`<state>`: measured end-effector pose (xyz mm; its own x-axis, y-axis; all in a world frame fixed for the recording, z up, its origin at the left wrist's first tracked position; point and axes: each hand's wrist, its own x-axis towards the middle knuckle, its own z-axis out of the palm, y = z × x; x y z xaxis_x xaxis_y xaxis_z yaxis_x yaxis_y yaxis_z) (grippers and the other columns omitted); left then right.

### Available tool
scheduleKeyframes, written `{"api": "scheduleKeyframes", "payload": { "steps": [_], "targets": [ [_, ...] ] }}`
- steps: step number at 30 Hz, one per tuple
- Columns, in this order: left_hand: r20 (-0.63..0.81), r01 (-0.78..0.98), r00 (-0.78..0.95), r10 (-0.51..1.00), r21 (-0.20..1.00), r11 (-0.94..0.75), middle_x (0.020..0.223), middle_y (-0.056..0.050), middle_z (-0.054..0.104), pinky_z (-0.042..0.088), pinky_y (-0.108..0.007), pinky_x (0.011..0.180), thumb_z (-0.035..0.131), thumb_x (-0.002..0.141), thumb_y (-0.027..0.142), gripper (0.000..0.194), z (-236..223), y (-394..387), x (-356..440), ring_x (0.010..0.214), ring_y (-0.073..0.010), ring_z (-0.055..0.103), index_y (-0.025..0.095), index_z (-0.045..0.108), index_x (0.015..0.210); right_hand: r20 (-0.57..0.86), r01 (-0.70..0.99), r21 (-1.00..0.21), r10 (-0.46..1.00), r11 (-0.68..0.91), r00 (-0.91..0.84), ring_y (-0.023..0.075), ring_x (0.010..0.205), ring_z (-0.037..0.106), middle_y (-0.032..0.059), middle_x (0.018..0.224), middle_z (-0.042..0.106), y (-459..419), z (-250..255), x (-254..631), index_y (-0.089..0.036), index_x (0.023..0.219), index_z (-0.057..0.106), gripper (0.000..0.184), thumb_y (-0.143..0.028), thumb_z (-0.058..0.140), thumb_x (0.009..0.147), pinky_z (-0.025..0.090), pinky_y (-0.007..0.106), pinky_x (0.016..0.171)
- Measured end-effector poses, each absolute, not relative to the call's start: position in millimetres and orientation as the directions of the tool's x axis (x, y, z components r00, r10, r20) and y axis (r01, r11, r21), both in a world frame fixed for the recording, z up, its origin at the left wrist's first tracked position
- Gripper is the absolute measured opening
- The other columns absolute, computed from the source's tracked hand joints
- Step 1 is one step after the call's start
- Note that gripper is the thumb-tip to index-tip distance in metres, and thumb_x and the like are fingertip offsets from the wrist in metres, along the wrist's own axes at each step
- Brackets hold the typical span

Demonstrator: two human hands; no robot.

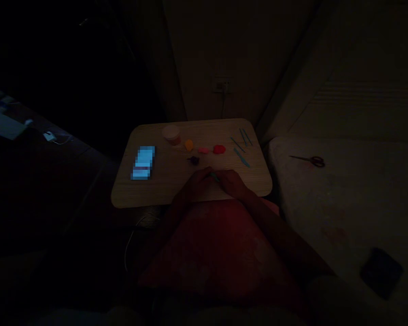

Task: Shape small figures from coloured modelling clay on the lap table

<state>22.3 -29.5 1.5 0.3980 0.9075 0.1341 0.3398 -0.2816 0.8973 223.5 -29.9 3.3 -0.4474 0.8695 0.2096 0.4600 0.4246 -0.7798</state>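
My left hand (200, 180) and my right hand (233, 182) meet over the near part of a small wooden table (170, 190). A small piece of green modelling clay (215, 177) shows between them, with the fingers of both hands closed on it. Just beyond my hands lies a dark lump (194, 160) with a thin point on its left. Farther back sit an orange clay lump (189, 145), a pink clay piece (203, 150) and a red clay lump (219, 149). Dim light hides the finger details.
Several thin teal tools, one a knife-shaped tool (241, 157), lie at the table's right. A tub (172, 135) stands at the back; a lit phone (143, 163) is at left. Scissors (309, 160) rest on the pale surface (313, 203) at right. A wall socket (222, 85) holds a plug.
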Motion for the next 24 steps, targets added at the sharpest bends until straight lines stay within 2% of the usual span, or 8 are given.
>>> {"api": "scheduleKeyframes", "payload": {
  "steps": [4,7,10,15,18,20,24],
  "targets": [
    [0.139,0.322,0.410,0.901,0.902,-0.286,0.095,-0.009,0.073,0.055,-0.038,0.088,0.054,0.096,0.064,0.047,0.9,-30.6,22.6,0.095,-0.0256,0.067,0.019,0.069,0.094,0.212,0.515,-0.728,0.863,0.453,-0.459,0.0188,0.067,0.060,0.0047,0.076,0.071,-30.2,4.0,222.4,-0.021,0.082,0.069,0.056,-0.050,0.030,0.110,0.039,0.030,0.067],
    [0.154,0.316,0.376,0.914,0.906,-0.282,0.101,-0.010,0.075,0.055,-0.040,0.092,0.049,0.099,0.060,0.046,-1.1,-30.8,23.9,0.098,-0.0262,0.068,0.020,0.070,0.099,0.210,0.542,-0.698,0.858,0.467,-0.469,0.0197,0.068,0.061,0.0058,0.078,0.073,-29.3,4.1,221.8,-0.021,0.085,0.071,0.056,-0.050,0.029,0.110,0.040,0.031,0.068],
    [0.163,0.346,0.372,0.914,0.889,-0.299,0.105,-0.009,0.075,0.054,-0.039,0.095,0.053,0.098,0.056,0.041,-2.4,-30.8,24.7,0.102,-0.0263,0.069,0.020,0.071,0.100,0.200,0.554,-0.681,0.850,0.478,-0.488,0.0199,0.070,0.062,0.0062,0.079,0.073,-29.0,4.6,221.7,-0.021,0.088,0.071,0.055,-0.050,0.030,0.110,0.042,0.030,0.069],
    [0.137,0.408,0.375,0.917,0.864,-0.295,0.110,-0.009,0.075,0.053,-0.040,0.100,0.055,0.098,0.050,0.037,-2.4,-30.3,24.2,0.106,-0.0262,0.068,0.019,0.071,0.108,0.201,0.522,-0.721,0.858,0.456,-0.472,0.0193,0.070,0.061,0.0056,0.078,0.071,-30.9,6.1,222.9,-0.021,0.086,0.069,0.056,-0.052,0.028,0.110,0.041,0.030,0.070],
    [0.131,0.409,0.373,0.918,0.865,-0.290,0.105,-0.010,0.075,0.054,-0.038,0.096,0.054,0.098,0.050,0.036,-0.1,-29.1,23.9,0.102,-0.0251,0.067,0.018,0.071,0.104,0.193,0.472,-0.762,0.851,0.444,-0.489,0.0183,0.069,0.060,0.0046,0.077,0.070,-31.8,7.6,224.7,-0.021,0.084,0.067,0.057,-0.052,0.027,0.110,0.041,0.030,0.069],
    [0.138,0.383,0.404,0.904,0.872,-0.304,0.098,-0.009,0.073,0.054,-0.035,0.089,0.051,0.099,0.050,0.037,2.4,-28.0,24.1,0.094,-0.0230,0.066,0.017,0.070,0.097,0.192,0.458,-0.764,0.838,0.454,-0.510,0.0185,0.071,0.060,0.0045,0.079,0.070,-31.9,8.4,225.7,-0.020,0.088,0.067,0.052,-0.055,0.033,0.108,0.041,0.029,0.068],
    [0.145,0.338,0.433,0.890,0.889,-0.310,0.083,-0.004,0.068,0.050,-0.029,0.076,0.048,0.100,0.048,0.038,6.9,-26.1,24.9,0.077,-0.0171,0.059,0.016,0.067,0.088,0.204,0.493,-0.744,0.856,0.451,-0.475,0.0201,0.077,0.062,0.0045,0.087,0.072,-31.5,8.8,225.0,-0.019,0.105,0.068,0.041,-0.059,0.061,0.095,0.041,0.029,0.069]
  ]
}}
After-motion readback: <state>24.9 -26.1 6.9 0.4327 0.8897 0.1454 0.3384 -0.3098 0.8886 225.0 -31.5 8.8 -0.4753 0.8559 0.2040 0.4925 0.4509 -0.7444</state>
